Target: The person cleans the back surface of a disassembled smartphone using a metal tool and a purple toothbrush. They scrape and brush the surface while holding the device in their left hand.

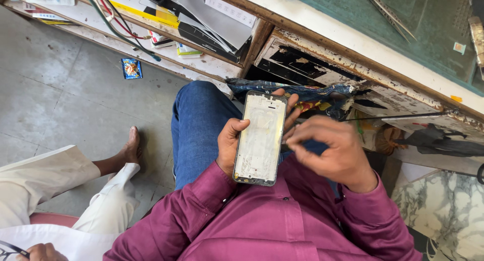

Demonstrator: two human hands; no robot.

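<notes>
- A maroon shirt (pixel 262 225), closest to the lens, fills the lower frame; both sleeves are drawn in over the lap so the work is kept close beneath the eyes.
- A worn wooden workbench (pixel 353 54) with flaking white paint is seen across the top, its green mat (pixel 428 34) carrying tweezers (pixel 388 11). Below it, a shelf (pixel 201 59) is packed with boxes, papers and loose cables (pixel 116 24).
- The grey tiled floor (pixel 60 89) is marked by a small blue wrapper (pixel 131 68).
- Another person in pale trousers (pixel 96 200) is seated at the left, a bare foot (pixel 132 146) resting just beside the blue jeans (pixel 199 130) on the wearer's knee.
- A crumpled dark plastic bag (pixel 302 92) is wedged under the bench edge, directly behind the hands.
- The phone frame (pixel 260 138), stripped and pale inside, is held upright over the lap, seemingly tilted toward the eyes for inspection.
- The left hand (pixel 232 145) is wrapped around the frame from behind, thumb on the near edge and fingertips showing past the far edge.
- The right hand (pixel 333 150) is loosely curled, fingers pinched together at the frame's right edge; whether something small is gripped cannot be told, as the fingers are blurred.
</notes>
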